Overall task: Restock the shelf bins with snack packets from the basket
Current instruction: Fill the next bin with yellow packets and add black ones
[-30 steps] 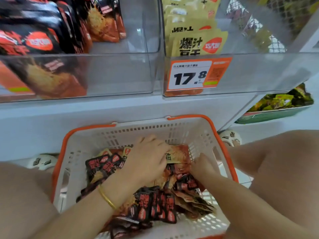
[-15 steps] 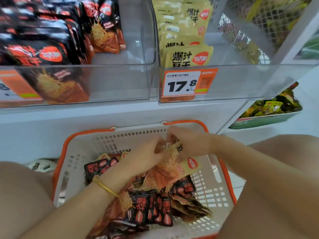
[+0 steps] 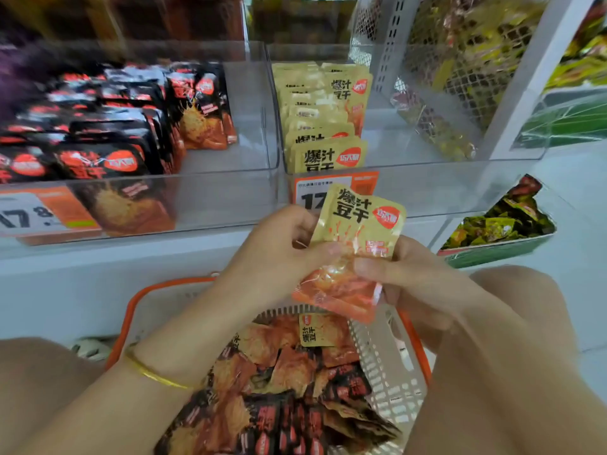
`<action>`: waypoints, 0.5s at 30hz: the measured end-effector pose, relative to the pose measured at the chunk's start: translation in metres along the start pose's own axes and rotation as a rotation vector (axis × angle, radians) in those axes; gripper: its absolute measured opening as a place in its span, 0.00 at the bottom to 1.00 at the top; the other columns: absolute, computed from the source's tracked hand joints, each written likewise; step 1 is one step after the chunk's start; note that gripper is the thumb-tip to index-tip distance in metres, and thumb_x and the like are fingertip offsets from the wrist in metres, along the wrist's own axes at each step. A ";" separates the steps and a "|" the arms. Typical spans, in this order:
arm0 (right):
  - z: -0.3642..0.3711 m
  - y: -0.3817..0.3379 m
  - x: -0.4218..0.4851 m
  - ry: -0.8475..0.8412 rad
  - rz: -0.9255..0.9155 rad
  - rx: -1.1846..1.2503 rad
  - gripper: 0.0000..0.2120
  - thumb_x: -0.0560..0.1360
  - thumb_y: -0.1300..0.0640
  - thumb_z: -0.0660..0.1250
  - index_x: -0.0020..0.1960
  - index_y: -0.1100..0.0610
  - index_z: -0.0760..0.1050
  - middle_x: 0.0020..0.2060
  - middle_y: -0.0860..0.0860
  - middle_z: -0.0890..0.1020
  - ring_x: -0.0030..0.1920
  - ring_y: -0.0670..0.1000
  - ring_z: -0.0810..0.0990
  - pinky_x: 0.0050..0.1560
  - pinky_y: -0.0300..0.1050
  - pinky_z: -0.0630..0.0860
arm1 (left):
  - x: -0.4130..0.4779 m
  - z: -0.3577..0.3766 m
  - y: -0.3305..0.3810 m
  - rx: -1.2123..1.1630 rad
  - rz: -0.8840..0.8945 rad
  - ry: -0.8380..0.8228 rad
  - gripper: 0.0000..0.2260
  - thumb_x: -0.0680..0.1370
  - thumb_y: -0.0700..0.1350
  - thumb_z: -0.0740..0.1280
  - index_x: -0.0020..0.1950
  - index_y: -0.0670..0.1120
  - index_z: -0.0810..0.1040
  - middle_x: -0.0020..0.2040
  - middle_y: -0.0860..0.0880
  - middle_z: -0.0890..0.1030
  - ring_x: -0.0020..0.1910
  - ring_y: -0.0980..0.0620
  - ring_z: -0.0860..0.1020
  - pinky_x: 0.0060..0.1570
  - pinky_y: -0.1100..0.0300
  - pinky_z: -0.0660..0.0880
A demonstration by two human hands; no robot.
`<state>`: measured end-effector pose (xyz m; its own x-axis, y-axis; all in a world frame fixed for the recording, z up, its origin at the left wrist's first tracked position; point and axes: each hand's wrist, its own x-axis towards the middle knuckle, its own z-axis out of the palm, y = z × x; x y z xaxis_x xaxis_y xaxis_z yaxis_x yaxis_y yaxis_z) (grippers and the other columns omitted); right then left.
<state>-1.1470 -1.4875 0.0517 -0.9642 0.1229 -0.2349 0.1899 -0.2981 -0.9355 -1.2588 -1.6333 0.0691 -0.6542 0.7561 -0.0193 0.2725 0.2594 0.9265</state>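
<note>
A yellow-and-orange snack packet (image 3: pixel 356 231) is held up in mid-air, dead centre of the view, just above the basket (image 3: pixel 387 372) and right in front of the shelf edge. It's gripped from both sides. The left hand (image 3: pixel 279 257) is curled at the packet's 9 o'clock, with thumb and fingers pinching the left edge. The right hand (image 3: pixel 410 280) is at its 4 o'clock, thumb laid across the orange lower half and fingers tucked behind (whether it's one packet or a couple stacked can't be told from here). A thin gold bracelet (image 3: pixel 154 376) is worn on the left wrist.

At 6 o'clock from the packet, the white basket with its orange rim is seen loaded with a jumble of black and orange packets (image 3: pixel 289 389), and one yellow one is lying near the top.

At 12 o'clock, a clear bin (image 3: pixel 443 188) is partly filled with a row of matching yellow packets (image 3: pixel 322 126) stood upright along its left side. Its orange price tag (image 3: pixel 361 182) is half covered by the held packet.

At 10 o'clock, a second clear bin (image 3: pixel 230 198) is stocked with black packets (image 3: pixel 98 136), mostly on its left side, and another price tag (image 3: pixel 29 215) is fixed at its front.

At 3 o'clock, a green tray (image 3: pixel 492 252) of mixed wrapped snacks is seen lower down.
</note>
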 end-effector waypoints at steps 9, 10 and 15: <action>-0.045 -0.145 0.065 0.747 -0.389 -0.666 0.09 0.70 0.67 0.71 0.49 0.59 0.78 0.41 0.53 0.82 0.39 0.48 0.81 0.41 0.44 0.78 | 0.084 -0.025 0.064 0.670 0.403 0.304 0.13 0.80 0.50 0.59 0.60 0.46 0.75 0.58 0.49 0.77 0.57 0.54 0.73 0.57 0.61 0.67; -0.057 -0.151 0.088 0.776 -0.275 -0.848 0.11 0.70 0.65 0.71 0.52 0.61 0.78 0.46 0.55 0.82 0.45 0.51 0.81 0.45 0.46 0.77 | 0.097 -0.027 0.064 0.779 0.390 0.261 0.17 0.80 0.52 0.55 0.61 0.44 0.74 0.61 0.46 0.77 0.61 0.49 0.72 0.61 0.55 0.67; -0.096 -0.131 0.177 0.666 0.154 -0.976 0.20 0.69 0.60 0.75 0.56 0.64 0.74 0.52 0.58 0.80 0.51 0.57 0.80 0.50 0.51 0.79 | 0.134 -0.029 0.052 1.210 0.346 0.157 0.31 0.75 0.55 0.39 0.64 0.45 0.74 0.66 0.46 0.74 0.66 0.48 0.71 0.73 0.47 0.55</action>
<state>-1.3247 -1.3355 0.1075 -0.6881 0.7020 -0.1839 0.6338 0.4579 -0.6233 -1.3531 -1.5356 0.1257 -0.4737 0.8363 0.2760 0.8596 0.5072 -0.0616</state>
